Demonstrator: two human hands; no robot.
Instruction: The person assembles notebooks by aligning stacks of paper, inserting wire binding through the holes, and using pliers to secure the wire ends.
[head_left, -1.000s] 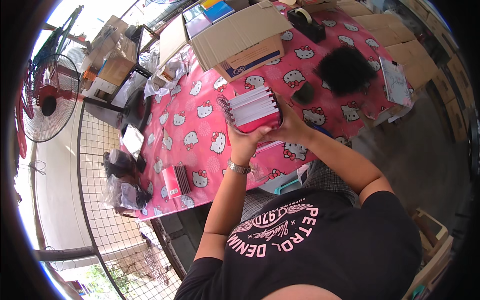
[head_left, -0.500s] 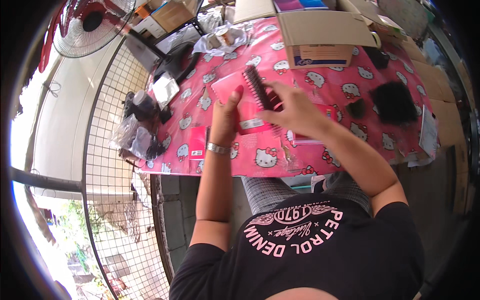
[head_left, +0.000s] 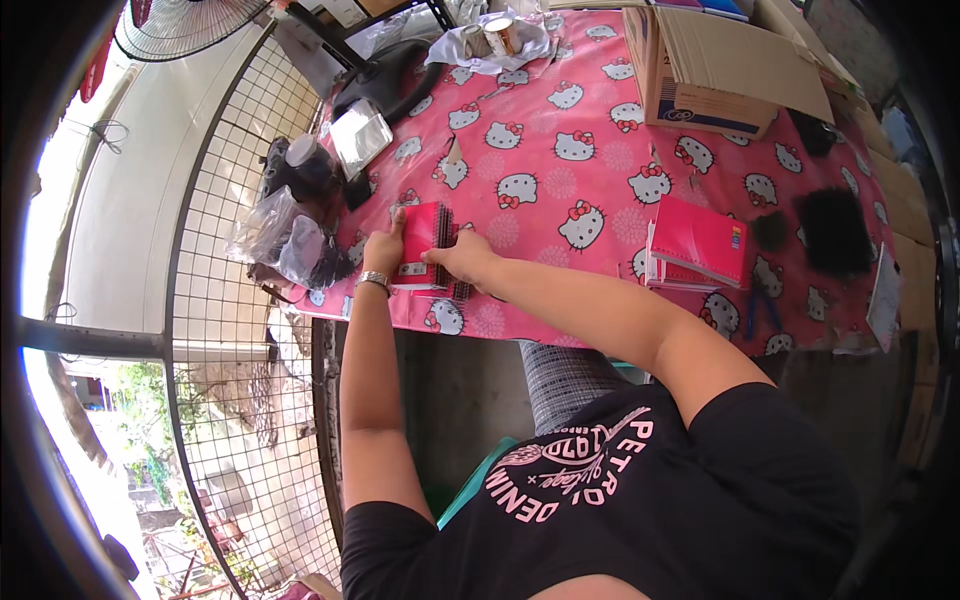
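Brought down from chest height onto table (head_left: 560,190) at left of frame: red spiral notebooks (head_left: 425,240), left hand (head_left: 383,250) and right hand (head_left: 462,262) both gripping the stack.

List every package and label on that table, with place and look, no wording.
Cardboard box: far right, open, brown with a blue-printed white side.
Clear plastic bags: left edge, crumpled, dark contents.
Pink spiral notebooks: near left, under left hand and right hand, white cover label.

Both hands (head_left: 384,250) (head_left: 462,258) reach forward-left (arms extended), fingers closed, gripping.
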